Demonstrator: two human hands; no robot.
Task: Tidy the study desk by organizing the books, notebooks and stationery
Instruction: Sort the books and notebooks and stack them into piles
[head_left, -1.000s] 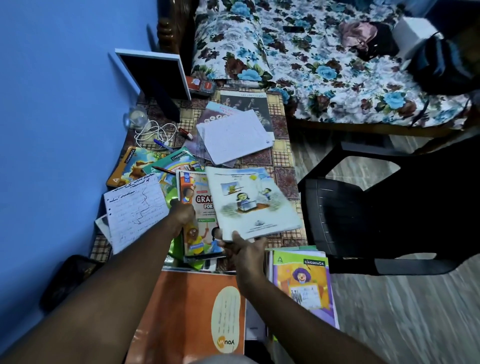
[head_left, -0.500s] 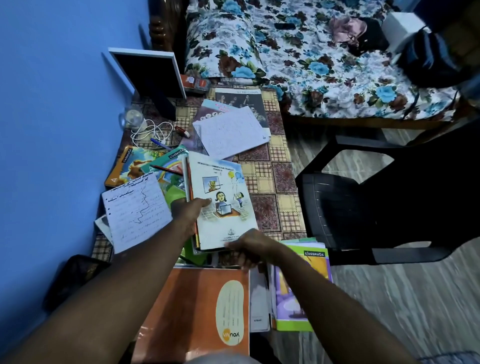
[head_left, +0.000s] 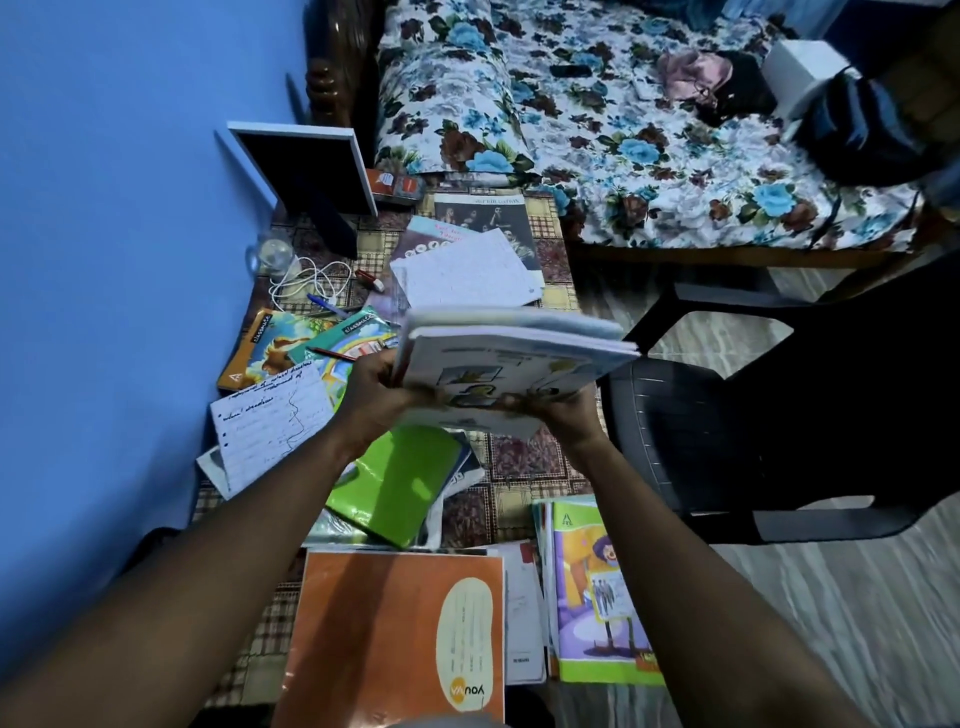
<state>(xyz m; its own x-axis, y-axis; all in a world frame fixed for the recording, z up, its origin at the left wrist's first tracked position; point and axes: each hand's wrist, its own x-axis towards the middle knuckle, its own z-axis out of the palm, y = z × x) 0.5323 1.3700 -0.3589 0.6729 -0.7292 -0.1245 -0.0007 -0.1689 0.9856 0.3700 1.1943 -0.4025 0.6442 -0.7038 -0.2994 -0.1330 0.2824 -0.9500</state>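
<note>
Checked desk (head_left: 524, 457), orange notebook (head_left: 384, 634), green notebook (head_left: 400, 480), loose sheets (head_left: 462, 270)

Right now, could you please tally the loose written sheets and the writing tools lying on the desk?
Loose written sheets: 2
Blue pen: 1
Red pencil: 1
Small red stick with a white end, kind unclear: 1
Total: 5

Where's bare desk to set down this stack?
Best patch: checkered cloth right of the green notebook, above the clown notebook. Left side is crowded with notebooks, a handwritten sheet, pens and a white cable.
</note>
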